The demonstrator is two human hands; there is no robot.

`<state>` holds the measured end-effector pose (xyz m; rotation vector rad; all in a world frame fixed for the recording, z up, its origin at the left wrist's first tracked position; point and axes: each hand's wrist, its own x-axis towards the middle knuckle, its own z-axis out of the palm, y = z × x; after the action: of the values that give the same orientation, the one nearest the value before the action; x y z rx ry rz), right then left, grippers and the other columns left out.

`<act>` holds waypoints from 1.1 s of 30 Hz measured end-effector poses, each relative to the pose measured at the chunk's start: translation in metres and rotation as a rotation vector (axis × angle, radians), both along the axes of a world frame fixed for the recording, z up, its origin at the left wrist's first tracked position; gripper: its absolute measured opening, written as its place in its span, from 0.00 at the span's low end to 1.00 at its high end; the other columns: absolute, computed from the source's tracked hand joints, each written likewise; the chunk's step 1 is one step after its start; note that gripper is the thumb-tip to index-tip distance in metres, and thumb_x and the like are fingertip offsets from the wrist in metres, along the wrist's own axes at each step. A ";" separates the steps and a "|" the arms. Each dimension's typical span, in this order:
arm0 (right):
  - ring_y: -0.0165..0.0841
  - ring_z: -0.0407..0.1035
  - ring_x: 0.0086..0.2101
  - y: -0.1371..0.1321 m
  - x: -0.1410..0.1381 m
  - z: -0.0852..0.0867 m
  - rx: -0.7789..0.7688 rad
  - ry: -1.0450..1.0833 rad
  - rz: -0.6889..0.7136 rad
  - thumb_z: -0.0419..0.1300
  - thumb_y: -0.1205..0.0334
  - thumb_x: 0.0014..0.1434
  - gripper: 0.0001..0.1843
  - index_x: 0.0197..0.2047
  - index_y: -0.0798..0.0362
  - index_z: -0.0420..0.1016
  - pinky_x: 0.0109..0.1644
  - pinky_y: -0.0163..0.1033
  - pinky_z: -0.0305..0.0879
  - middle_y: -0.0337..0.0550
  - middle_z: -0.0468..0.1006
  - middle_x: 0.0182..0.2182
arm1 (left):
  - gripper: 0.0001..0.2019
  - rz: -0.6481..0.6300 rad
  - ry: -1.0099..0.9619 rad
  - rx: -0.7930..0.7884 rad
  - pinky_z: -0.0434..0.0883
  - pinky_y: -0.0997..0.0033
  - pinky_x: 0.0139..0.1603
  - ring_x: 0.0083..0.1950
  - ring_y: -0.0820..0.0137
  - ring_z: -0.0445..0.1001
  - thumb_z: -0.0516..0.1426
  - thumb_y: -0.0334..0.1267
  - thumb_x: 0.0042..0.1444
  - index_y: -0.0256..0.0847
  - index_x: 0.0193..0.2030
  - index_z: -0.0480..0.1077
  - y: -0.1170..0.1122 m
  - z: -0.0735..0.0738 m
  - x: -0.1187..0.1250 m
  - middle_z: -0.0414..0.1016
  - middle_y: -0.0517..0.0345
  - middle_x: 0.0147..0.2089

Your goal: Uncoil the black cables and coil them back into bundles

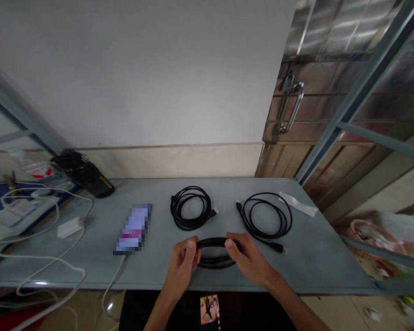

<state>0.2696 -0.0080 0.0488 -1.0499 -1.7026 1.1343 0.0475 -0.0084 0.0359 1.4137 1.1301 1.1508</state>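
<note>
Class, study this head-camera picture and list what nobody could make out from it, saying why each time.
All in the head view:
- Plugs of the held black cable coil: none show; the left hand and right hand cover its sides.
- Phone screen: details lost to coarse pixel blocks.
- Dark bottle lettering: too small and blurred.
- White cable: cut off by the picture edge.

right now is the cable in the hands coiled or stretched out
Coiled: the black cable forms a loop held by the left hand and right hand.
</note>
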 end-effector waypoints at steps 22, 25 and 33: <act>0.45 0.76 0.52 0.144 -0.042 -0.010 0.891 -0.901 0.200 0.65 0.44 0.76 0.21 0.47 0.56 0.82 0.66 0.53 0.73 0.52 0.82 0.46 | 0.13 -0.239 1.045 0.745 0.76 0.47 0.57 0.48 0.52 0.78 0.51 0.37 0.73 0.41 0.43 0.77 0.127 0.027 -0.095 0.81 0.47 0.41; 0.47 0.76 0.58 0.126 -0.038 -0.010 0.762 -0.795 0.179 0.68 0.51 0.76 0.15 0.54 0.55 0.81 0.69 0.55 0.73 0.55 0.80 0.54 | 0.11 -0.169 1.027 0.750 0.76 0.43 0.63 0.54 0.50 0.79 0.54 0.36 0.72 0.40 0.49 0.78 0.121 0.016 -0.095 0.82 0.44 0.48; 0.51 0.71 0.70 0.006 0.002 0.097 0.225 -0.096 0.006 0.78 0.40 0.63 0.47 0.78 0.36 0.63 0.75 0.57 0.73 0.49 0.74 0.71 | 0.16 -0.041 0.602 0.580 0.85 0.52 0.54 0.58 0.53 0.82 0.64 0.46 0.70 0.52 0.61 0.75 0.006 0.101 -0.048 0.82 0.49 0.57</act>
<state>0.2720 -0.0018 0.1459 -0.9710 -1.8606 0.8833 -0.0007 -0.0020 0.1364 2.3312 1.2028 1.0991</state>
